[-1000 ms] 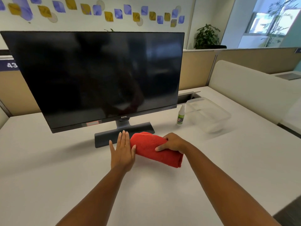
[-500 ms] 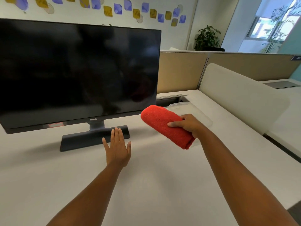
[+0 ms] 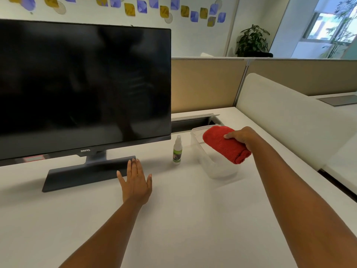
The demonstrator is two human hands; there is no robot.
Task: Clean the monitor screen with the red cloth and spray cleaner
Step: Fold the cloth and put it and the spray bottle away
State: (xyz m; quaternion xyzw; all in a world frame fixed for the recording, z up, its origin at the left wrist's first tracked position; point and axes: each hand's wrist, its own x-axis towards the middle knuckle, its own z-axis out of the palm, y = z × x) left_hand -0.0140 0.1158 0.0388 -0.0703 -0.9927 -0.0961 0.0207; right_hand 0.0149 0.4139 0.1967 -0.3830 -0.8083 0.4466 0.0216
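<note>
A black monitor [image 3: 83,84] with a dark screen stands on its grey base [image 3: 85,174] at the left of the white desk [image 3: 183,219]. My right hand [image 3: 241,137] grips a folded red cloth [image 3: 225,145] and holds it in the air over a clear plastic container [image 3: 214,167]. A small white spray bottle [image 3: 177,150] with a green label stands upright between the monitor base and the container. My left hand [image 3: 136,181] lies flat on the desk, fingers apart, its fingertips at the right end of the monitor base.
A beige partition [image 3: 204,84] and a cable slot [image 3: 191,122] run behind the desk. A white rounded divider [image 3: 289,117] closes the right side, with the desk edge beyond it. A potted plant [image 3: 252,41] stands far back.
My right hand lifted the red cloth off the desk and carried it right, over the plastic container. My left hand stayed flat on the desk. The view swung right.
</note>
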